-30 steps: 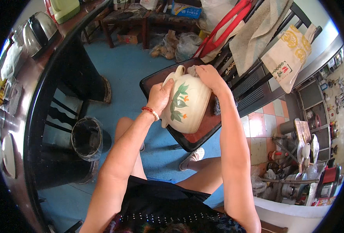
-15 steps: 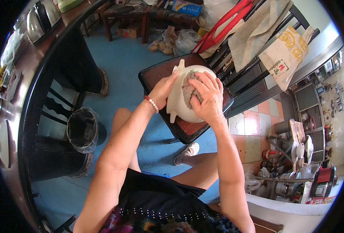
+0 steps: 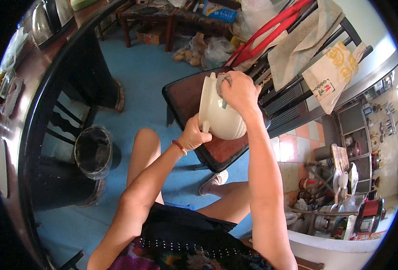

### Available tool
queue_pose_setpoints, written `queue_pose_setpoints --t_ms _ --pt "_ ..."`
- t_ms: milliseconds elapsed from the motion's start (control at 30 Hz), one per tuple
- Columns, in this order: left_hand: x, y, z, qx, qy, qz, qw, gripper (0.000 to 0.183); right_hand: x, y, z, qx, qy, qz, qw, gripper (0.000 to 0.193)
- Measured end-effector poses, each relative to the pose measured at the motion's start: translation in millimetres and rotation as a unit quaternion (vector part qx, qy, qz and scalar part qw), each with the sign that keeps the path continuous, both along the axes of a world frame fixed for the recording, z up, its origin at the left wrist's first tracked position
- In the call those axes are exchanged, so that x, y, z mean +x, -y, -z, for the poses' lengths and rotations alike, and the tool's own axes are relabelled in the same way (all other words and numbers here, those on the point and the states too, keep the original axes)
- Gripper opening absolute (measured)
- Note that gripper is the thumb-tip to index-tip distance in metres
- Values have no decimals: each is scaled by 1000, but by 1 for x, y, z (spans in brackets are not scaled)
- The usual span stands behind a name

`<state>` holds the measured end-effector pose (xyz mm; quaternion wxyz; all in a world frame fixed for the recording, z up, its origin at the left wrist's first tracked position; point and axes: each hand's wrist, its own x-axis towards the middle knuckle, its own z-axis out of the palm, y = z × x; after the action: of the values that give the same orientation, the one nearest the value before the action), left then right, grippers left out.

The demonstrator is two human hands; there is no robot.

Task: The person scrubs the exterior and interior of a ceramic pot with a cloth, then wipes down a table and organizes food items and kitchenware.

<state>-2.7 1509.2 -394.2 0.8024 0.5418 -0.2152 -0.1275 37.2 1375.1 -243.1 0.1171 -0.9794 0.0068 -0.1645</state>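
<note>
A cream-coloured ceramic pot [image 3: 218, 118] with small lug handles is tipped on its side above the chair's dark red seat [image 3: 183, 92]; whether it rests on the seat I cannot tell. My left hand [image 3: 192, 134], with beaded bracelets at the wrist, is closed on the pot's near handle and rim. Bunched under the fingers of my right hand [image 3: 241, 92] is a grey-brown cloth [image 3: 223, 86], pressed to the pot's outer wall near the far end of the rim. Part of the cloth is hidden by the hand.
A towel [image 3: 298, 54], red straps [image 3: 271, 31] and a printed cloth bag [image 3: 334, 76] hang on the chair back. A lined bin [image 3: 93, 153] stands left beside a black-edged table [image 3: 59, 49]. Plastic bags [image 3: 217, 51] lie on the blue floor beyond; kitchen shelves are right.
The pot has turned, so its wall faces me more. My left hand has shifted from the rim's side down to the near handle. My right hand and the cloth have moved toward the far rim.
</note>
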Motion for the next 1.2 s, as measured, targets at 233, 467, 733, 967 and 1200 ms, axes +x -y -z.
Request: queue_pose_setpoints --t_ms 233,467,733,967,1200 --pt "-18 11 -15 87 37 -183 979 30 8 -22 0 -152 -83 -104 979 32" --pt "-21 8 -38 172 45 -218 960 28 -61 3 9 -101 143 -315 933 25" --pt "-13 11 -48 144 17 -174 974 32 -140 35 60 -139 159 -372 904 21" --pt "18 -4 -47 23 -114 -85 990 50 -157 89 63 251 85 -123 956 18" --pt "18 -2 -69 103 -117 -100 983 44 -61 39 19 138 282 -149 938 36"
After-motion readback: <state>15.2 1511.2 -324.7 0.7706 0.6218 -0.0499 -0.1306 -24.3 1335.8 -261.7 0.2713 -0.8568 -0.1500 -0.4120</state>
